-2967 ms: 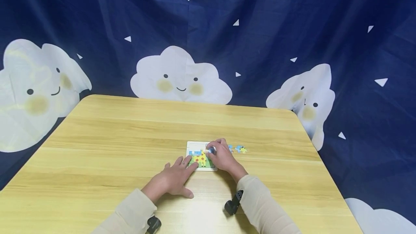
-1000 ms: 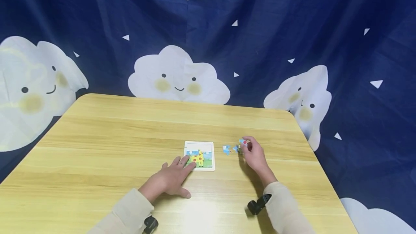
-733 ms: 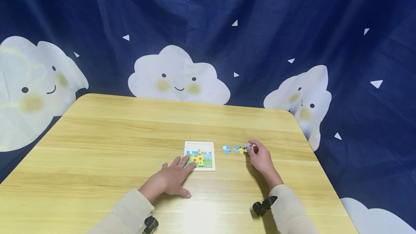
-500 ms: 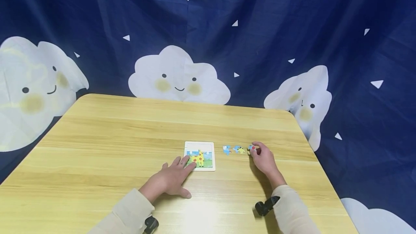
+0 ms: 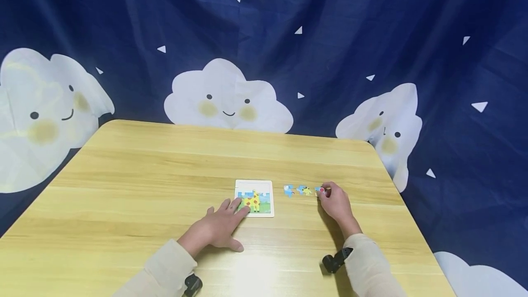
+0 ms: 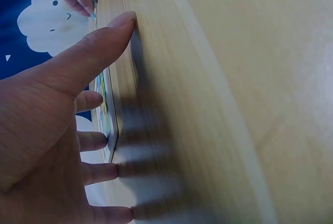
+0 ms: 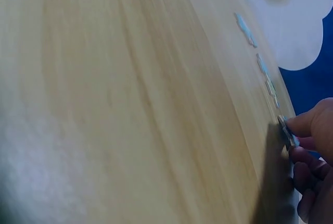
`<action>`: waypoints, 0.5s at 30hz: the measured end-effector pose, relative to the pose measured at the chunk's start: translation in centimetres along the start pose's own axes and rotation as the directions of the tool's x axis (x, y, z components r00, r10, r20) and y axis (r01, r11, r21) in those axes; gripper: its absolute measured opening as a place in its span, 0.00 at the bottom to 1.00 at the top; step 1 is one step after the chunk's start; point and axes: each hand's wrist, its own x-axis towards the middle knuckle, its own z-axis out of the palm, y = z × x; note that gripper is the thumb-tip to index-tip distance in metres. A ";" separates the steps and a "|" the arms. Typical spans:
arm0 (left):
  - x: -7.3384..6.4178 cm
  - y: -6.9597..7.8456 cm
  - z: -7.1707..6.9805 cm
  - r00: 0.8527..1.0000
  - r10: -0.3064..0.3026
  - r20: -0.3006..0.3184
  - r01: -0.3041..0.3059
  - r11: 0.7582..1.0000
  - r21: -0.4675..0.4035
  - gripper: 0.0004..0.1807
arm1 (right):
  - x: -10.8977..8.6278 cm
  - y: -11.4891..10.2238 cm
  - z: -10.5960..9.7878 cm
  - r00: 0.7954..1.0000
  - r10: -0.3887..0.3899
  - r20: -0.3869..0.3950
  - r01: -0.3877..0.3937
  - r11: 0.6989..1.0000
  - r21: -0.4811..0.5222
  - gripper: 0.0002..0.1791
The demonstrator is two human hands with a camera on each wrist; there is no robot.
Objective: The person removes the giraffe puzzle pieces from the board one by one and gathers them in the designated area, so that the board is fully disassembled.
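A white-framed jigsaw puzzle [image 5: 264, 203] with a giraffe picture lies on the table; its upper strip is bare white. My left hand [image 5: 220, 226] is spread flat, its fingertips resting on the puzzle's lower left part. Off to the right, my right hand [image 5: 337, 203] pinches a blue puzzle piece with a red dot [image 5: 321, 190] between thumb and fingers, down at the table surface. In the right wrist view that held piece [image 7: 285, 130] is tilted, and the fingers partly hide it. Two loose pieces lie between puzzle and right hand: a blue one [image 5: 288, 190] and a blue-yellow one [image 5: 304, 190].
The wooden table [image 5: 165, 168] has rounded far corners. Behind it hangs a dark blue curtain [image 5: 330, 22] with white smiling clouds. A small black camera [image 5: 336, 260] is strapped at the right wrist, another [image 5: 192, 284] at the left.
My right hand has moved from the puzzle out to the right, where it pinches the red-dotted piece and shifts it right, then lowers it. My left hand stays on the puzzle.
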 end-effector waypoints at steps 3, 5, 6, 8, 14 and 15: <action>-0.1 0.0 0.1 1.000 0.000 -0.005 0.000 1.000 -0.002 0.54 | 0.0 -0.1 0.0 1.000 -0.015 -0.006 0.015 1.000 -0.003 0.15; -0.1 0.0 0.1 1.000 0.000 -0.006 0.000 1.000 -0.003 0.54 | 0.0 -0.1 0.1 1.000 -0.024 -0.011 0.024 1.000 0.004 0.15; -0.1 0.0 0.1 1.000 -0.001 -0.007 0.001 1.000 -0.003 0.54 | -0.1 -0.2 0.1 1.000 -0.025 -0.013 0.025 1.000 0.006 0.15; -0.1 0.0 0.1 1.000 -0.001 -0.007 0.000 1.000 -0.002 0.54 | -0.2 -0.3 0.1 0.999 -0.027 -0.018 0.027 1.000 0.011 0.15; -0.1 0.0 -0.1 1.000 0.001 -0.002 -0.001 1.000 0.002 0.53 | -0.4 -1.1 0.1 0.999 -0.011 -0.030 0.013 0.998 0.062 0.18; -0.1 0.0 -0.1 1.000 0.002 -0.003 -0.002 1.000 0.003 0.53 | -0.4 -1.3 0.1 0.999 -0.014 -0.033 0.016 0.997 0.077 0.18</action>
